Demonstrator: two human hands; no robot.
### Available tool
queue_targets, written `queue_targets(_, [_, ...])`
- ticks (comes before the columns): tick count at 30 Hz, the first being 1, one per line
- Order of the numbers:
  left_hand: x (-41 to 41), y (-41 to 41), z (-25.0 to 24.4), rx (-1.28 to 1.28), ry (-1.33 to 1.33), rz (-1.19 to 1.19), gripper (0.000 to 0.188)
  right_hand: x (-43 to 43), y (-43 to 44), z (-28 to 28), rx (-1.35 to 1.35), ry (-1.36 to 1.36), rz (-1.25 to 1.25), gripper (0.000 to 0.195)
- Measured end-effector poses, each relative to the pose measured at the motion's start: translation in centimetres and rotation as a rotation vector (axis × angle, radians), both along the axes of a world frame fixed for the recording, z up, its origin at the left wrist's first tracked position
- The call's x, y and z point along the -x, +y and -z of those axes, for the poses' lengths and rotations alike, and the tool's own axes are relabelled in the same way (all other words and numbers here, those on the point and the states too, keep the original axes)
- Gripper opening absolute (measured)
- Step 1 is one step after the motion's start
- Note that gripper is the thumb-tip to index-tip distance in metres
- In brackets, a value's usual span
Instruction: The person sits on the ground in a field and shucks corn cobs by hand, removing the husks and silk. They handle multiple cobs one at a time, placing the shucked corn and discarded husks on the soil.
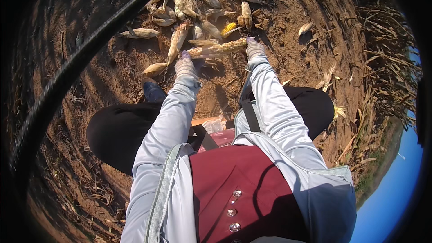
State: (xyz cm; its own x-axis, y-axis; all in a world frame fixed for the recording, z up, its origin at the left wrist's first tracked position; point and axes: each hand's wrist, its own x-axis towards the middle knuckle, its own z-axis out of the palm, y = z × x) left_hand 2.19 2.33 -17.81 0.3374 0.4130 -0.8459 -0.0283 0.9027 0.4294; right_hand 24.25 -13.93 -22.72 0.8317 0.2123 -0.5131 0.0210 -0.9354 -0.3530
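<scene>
My left hand (185,64), in a striped knit glove, grips the husk end of a long, partly husked ear of corn (216,49). At the ear's other end, my right hand (254,48) is closed round the tip, gloved in the same way. The ear lies level between both hands, pale kernels showing on its right part. Close beyond it rests a yellow bare ear (229,28) on the soil. An unhusked ear (178,42) stands slanted just past my left hand, and a dry husk (156,68) lies at its left.
A loose pile of husked-over ears (185,5) covers the ground ahead. One ear (306,28) lies apart at the right. Dry corn stalks (388,57) are heaped along the right side. A dark cord or strap (87,49) crosses the upper left of the view.
</scene>
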Motion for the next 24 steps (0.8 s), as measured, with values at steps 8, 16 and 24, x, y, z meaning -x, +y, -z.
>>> queue_targets(8, [0.1, 4.4, 0.2, -0.816, 0.414, 0.493, 0.054, 3.8, 3.4, -10.9, -0.17, -0.002, -0.036, 0.027])
queue_targets(16, [-3.6, -0.2, -10.2, -1.734, 0.44, 1.027, 0.056, 4.9, 4.2, -10.7, -0.227, -0.066, -0.083, 0.045])
queue_targets(24, [-2.1, -1.1, -7.2, -1.47, 0.427, 1.275, 0.054, 6.0, 5.4, -11.7, 0.001, -0.41, -0.671, 0.019])
